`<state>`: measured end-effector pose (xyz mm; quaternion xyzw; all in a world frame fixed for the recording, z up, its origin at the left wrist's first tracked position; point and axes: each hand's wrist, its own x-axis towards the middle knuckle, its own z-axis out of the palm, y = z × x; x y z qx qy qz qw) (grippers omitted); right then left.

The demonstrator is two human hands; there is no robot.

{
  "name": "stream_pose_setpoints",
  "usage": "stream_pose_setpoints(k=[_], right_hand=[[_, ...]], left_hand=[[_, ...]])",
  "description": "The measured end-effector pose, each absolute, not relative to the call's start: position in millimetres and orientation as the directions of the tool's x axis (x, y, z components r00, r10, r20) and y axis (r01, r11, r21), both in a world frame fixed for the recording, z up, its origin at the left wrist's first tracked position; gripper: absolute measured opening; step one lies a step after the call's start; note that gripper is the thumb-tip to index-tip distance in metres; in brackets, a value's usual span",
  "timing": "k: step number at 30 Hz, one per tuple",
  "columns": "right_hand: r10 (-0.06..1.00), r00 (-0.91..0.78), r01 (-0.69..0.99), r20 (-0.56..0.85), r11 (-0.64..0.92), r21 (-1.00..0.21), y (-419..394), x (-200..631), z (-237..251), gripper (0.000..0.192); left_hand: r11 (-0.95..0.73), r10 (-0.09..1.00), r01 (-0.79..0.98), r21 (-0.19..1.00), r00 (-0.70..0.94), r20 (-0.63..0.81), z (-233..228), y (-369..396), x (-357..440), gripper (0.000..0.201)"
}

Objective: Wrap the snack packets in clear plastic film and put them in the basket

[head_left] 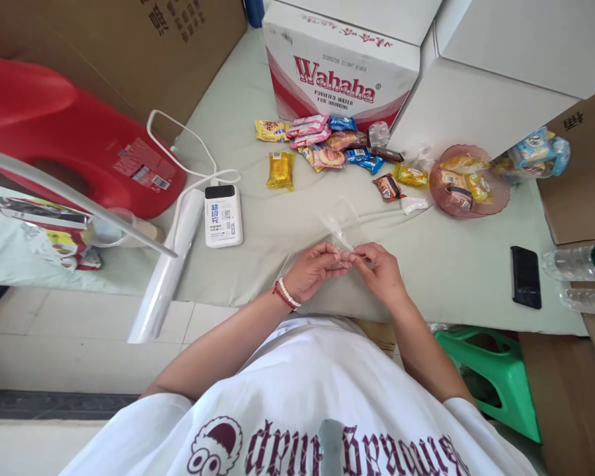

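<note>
My left hand (313,270) and my right hand (379,270) meet fingertip to fingertip over the pale cloth-covered table (277,231). Both pinch the lower end of a clear plastic bag (341,228) that stands up and away from the fingers. A bead bracelet and a red cord circle my left wrist. Beyond the hands lies a spread of wrapped snacks (327,149), with a yellow packet (280,170) apart on its left. A pink glass bowl (496,195) at the right holds several yellow packets.
A Wahaha carton (342,66) stands at the back. A white power bank (223,215) with its cable, a clear plastic roll (166,271) and a red plastic stool (64,132) lie left. A black phone (525,276), bottles (580,263) and a green stool (500,377) are right.
</note>
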<state>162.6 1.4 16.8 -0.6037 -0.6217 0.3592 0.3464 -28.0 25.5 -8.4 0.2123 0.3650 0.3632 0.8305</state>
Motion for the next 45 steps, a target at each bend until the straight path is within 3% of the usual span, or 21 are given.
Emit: stream_pose_setpoints(k=[3,5,11,14,17,19,21,24,26,29,31,32,34,37,39,42,45], right_hand=[[0.967,0.206,0.169,-0.153,-0.189,-0.967,9.9,165.8,4.7,0.030],[0.921,0.294,-0.031,-0.255,-0.257,-0.966,17.0,174.8,0.4,0.036],[0.847,0.351,-0.189,-0.398,-0.352,-0.917,32.8,202.7,-11.7,0.046],[0.838,0.360,-0.159,-0.410,-0.378,-0.912,38.2,212.1,-18.6,0.044],[0.844,0.366,-0.111,-0.393,-0.380,-0.918,42.4,215.1,-22.0,0.039],[0.855,0.360,-0.082,-0.373,-0.369,-0.926,44.9,213.2,-22.2,0.037],[0.877,0.320,-0.051,-0.357,-0.361,-0.931,47.1,211.2,-21.8,0.037],[0.898,0.264,0.010,-0.353,-0.368,-0.930,49.3,218.4,-20.9,0.039],[0.896,0.276,0.099,-0.349,-0.388,-0.917,49.8,233.6,-18.7,0.039],[0.905,0.355,0.458,-0.233,-0.386,-0.801,48.9,259.6,-7.2,0.031],[0.926,0.377,0.729,-0.008,-0.302,-0.615,47.6,264.7,6.3,0.025],[0.939,0.323,0.823,0.116,-0.219,-0.525,46.6,261.2,13.4,0.025],[0.966,0.062,0.907,0.253,0.051,-0.419,43.5,244.4,24.3,0.027],[0.866,-0.483,0.763,0.127,0.488,-0.425,34.0,217.4,24.7,0.029],[0.763,-0.646,0.671,-0.006,0.564,-0.482,26.5,215.1,17.5,0.030],[0.757,-0.645,0.672,-0.104,0.498,-0.549,27.9,236.1,14.0,0.028],[0.839,-0.525,0.780,-0.142,0.408,-0.474,64.7,254.8,26.6,0.030]], left_hand=[[0.603,0.792,-0.506,0.616,0.291,-0.536,-9.7,35.2,-34.4,0.024],[0.559,0.798,-0.532,0.637,0.134,-0.588,-11.3,44.0,-40.4,0.022],[0.467,0.820,-0.363,0.806,-0.163,-0.548,-22.7,71.0,-59.5,0.017],[0.370,0.851,-0.124,0.921,-0.351,-0.390,-29.3,77.3,-69.0,0.017],[0.150,0.888,0.218,0.964,-0.458,-0.035,-24.7,72.2,-71.2,0.021],[-0.021,0.901,0.402,0.915,-0.390,0.192,-15.6,65.8,-66.6,0.026],[-0.195,0.954,0.465,0.864,-0.116,0.277,-7.2,62.9,-60.1,0.025],[-0.411,0.878,0.506,0.758,0.443,0.180,-7.2,70.4,-57.3,0.031],[-0.492,0.796,0.612,0.619,0.605,0.034,-16.7,79.8,-64.2,0.052],[-0.541,0.758,0.723,0.430,0.641,-0.123,-33.6,89.3,-80.9,0.086],[-0.575,0.731,0.728,0.374,0.662,-0.165,-39.7,90.7,-88.5,0.104],[-0.588,0.720,0.725,0.358,0.671,-0.177,-40.5,90.5,-90.2,0.112],[-0.600,0.703,0.721,0.346,0.682,-0.202,-38.6,89.8,-91.0,0.124],[-0.599,0.680,0.720,0.351,0.689,-0.252,-33.4,90.3,-92.8,0.133],[-0.605,0.661,0.712,0.356,0.698,-0.275,-32.0,91.5,-97.0,0.136],[-0.629,0.633,0.688,0.362,0.724,-0.275,-33.7,93.3,-103.8,0.137],[-0.629,0.632,0.690,0.359,0.722,-0.281,-35.4,94.8,-105.5,0.135]])
